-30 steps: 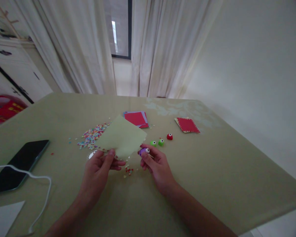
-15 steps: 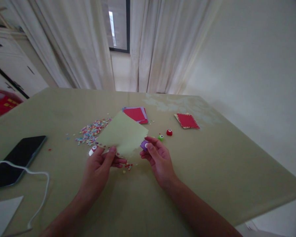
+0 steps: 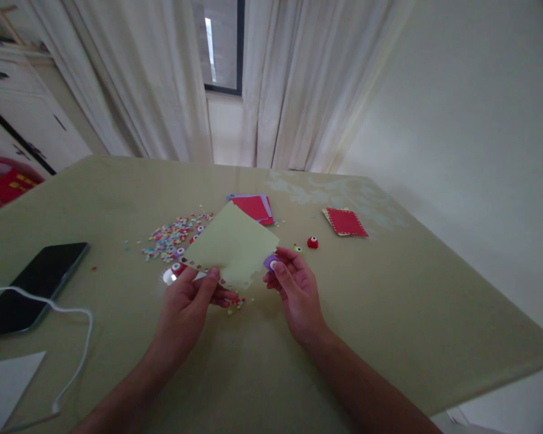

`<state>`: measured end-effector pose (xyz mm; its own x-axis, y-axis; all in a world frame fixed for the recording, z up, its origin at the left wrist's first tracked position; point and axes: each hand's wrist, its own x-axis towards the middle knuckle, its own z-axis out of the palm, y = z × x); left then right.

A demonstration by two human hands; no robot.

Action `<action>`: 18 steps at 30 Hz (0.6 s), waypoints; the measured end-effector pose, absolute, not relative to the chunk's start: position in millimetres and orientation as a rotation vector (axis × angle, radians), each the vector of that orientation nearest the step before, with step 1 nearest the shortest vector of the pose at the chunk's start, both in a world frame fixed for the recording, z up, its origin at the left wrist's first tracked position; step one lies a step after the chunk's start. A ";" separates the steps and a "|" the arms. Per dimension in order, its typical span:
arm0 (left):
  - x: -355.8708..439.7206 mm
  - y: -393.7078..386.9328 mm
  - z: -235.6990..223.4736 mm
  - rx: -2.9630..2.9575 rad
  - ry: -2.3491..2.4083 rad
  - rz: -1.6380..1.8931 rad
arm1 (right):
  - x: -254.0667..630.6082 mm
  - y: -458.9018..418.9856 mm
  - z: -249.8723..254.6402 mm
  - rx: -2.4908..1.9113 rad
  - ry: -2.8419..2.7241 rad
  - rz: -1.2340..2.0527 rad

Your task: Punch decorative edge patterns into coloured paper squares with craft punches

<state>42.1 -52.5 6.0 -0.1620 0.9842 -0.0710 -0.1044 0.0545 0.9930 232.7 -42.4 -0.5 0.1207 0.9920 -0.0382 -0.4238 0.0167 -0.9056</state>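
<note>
A pale yellow square of paper point(image 3: 235, 244) is pinched along its near left edge by my left hand point(image 3: 194, 301), thumb on top. Small punched shapes run along that edge. My right hand point(image 3: 296, 289) grips a purple craft punch point(image 3: 270, 263) with a white eye-like button, at the paper's right edge; whether the paper sits in its slot I cannot tell. Beside my left hand lies a red punch point(image 3: 178, 269). Just beyond my right hand are a green punch point(image 3: 297, 248) and another red punch point(image 3: 312, 242). Tiny cut-outs point(image 3: 238, 303) lie beneath the paper.
A pile of colourful paper cut-outs point(image 3: 169, 240) spreads left of the paper. Farther back lie red and purple sheets point(image 3: 256, 208) and a red card with a punched border point(image 3: 345, 222). To the left are a dark tablet or phone point(image 3: 36, 286), a white cable point(image 3: 88, 337) and white paper point(image 3: 9, 386).
The view has shifted slightly. Both hands, the yellow paper and the purple punch appear a little farther right, with both grips kept.
</note>
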 end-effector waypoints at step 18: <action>44.5 -55.3 0.2 1.119 1.278 1.273 | 231.1 -39.7 -3.0 -0.940 -0.644 1.538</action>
<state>44.5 -55.3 0.2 -0.1009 0.9944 -0.0309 -0.0272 0.0283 0.9992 231.1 -39.7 -3.0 -0.0146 0.9774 -0.2110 -0.5358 -0.1858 -0.8237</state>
